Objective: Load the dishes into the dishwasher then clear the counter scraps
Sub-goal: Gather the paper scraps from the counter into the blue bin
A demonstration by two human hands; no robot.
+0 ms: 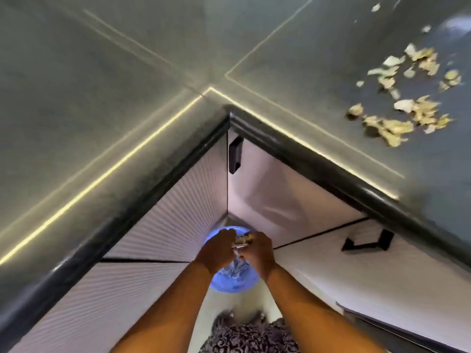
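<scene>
Both of the person's arms reached down into the inside corner where the two runs of the dark surface point(132, 80) met. The left hand point(216, 249) and the right hand point(257, 250) were brought close together, low in front of the pale cabinet doors point(163, 220), directly over a blue bin point(234, 284) standing on the floor in that corner. The fingers of both hands were curled inward around a small clump of scraps point(240, 242), pale yellowish bits pinched between the two hands; how much each hand held by itself could not be made out. Inside the bin lay something crumpled and bluish, partly hidden by the hands.

Up on the right-hand run of the surface, well apart from the hands, a loose scatter of peelings point(405, 98) lay spread out, cream and yellow pieces, blurred. A thin light line ran along the surface near its dark rounded edge. Black handles point(235, 155) sat on the cabinet doors below. Patterned dark clothing point(252, 337) showed between the forearms at the bottom.
</scene>
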